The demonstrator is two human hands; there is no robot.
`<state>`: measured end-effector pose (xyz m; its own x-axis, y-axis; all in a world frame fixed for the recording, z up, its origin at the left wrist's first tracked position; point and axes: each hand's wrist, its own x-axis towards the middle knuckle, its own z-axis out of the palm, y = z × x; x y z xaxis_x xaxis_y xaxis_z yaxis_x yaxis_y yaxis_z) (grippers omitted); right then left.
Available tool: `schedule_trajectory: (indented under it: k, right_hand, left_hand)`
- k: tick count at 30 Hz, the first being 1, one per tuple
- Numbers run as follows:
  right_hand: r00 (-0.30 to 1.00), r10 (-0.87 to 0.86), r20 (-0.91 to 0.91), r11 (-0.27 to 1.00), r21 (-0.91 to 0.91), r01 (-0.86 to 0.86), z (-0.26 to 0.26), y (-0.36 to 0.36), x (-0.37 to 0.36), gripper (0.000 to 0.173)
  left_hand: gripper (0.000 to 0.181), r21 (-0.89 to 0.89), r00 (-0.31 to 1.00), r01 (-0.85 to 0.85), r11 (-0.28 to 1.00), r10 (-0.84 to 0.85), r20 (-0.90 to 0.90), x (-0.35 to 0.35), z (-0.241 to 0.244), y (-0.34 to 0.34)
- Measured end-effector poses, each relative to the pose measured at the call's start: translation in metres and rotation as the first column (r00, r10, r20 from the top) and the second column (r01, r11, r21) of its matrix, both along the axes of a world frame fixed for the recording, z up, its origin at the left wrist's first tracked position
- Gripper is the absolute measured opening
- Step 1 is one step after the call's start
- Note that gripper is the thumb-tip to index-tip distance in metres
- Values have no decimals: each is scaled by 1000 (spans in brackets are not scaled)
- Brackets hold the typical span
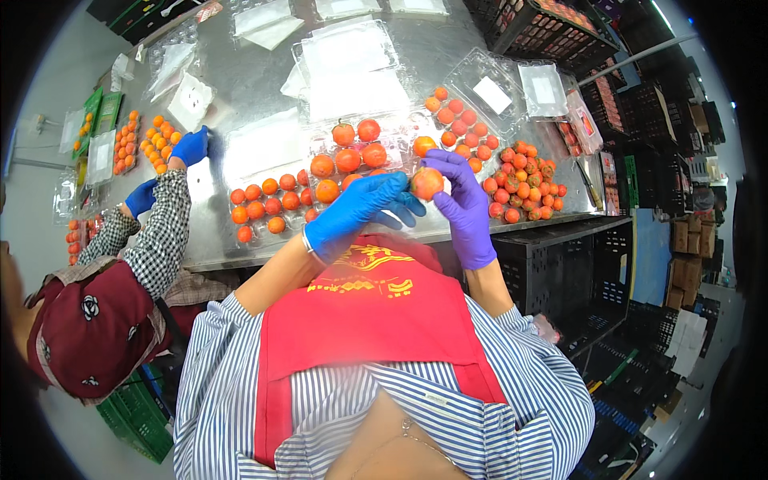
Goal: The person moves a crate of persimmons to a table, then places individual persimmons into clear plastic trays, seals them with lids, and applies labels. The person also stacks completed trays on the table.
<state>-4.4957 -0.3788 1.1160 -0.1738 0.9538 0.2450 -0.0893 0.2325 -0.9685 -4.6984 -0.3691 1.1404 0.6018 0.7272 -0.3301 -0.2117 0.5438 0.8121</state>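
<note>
My right hand [465, 210], in a purple glove, holds a red-orange tomato [427, 183] between thumb and fingers above the table's front edge. My left hand [360, 210], in a blue glove, has its fingertips at the tomato's left side; whether they grip anything there is hidden. Just beyond my hands, larger tomatoes [348, 160] sit in a clear plastic tray. To the left, smaller tomatoes [273, 206] stand in rows in another clear tray. More tomatoes [459, 127] fill a tray at the right, beside a loose pile with green calyxes [528, 183].
A knife [590, 185] lies on the metal table [252, 90] at the right. Clear clamshell packs with white pads [354, 54] cover the back. Black crates [564, 270] stand at the right. A co-worker's blue-gloved hand [191, 147] is at the left, near other trays.
</note>
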Motion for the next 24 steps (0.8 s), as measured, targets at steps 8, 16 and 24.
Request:
schedule_trajectory:
  k: [8, 16, 24]
  right_hand:
    - [992, -69, -110, 980, -192, 46, 11, -7, -12, 47]
    - [930, -136, 341, 989, 93, 111, 21, -5, -33, 51]
    - [957, -99, 272, 991, -63, 120, 25, -6, -38, 40]
  left_hand:
    - [39, 114, 970, -215, 970, 225, -87, 0, 2, -2]
    - [36, -40, 956, -255, 966, 246, -161, 6, -1, 0]
    - [38, 29, 951, -257, 966, 258, -174, 6, -5, -5]
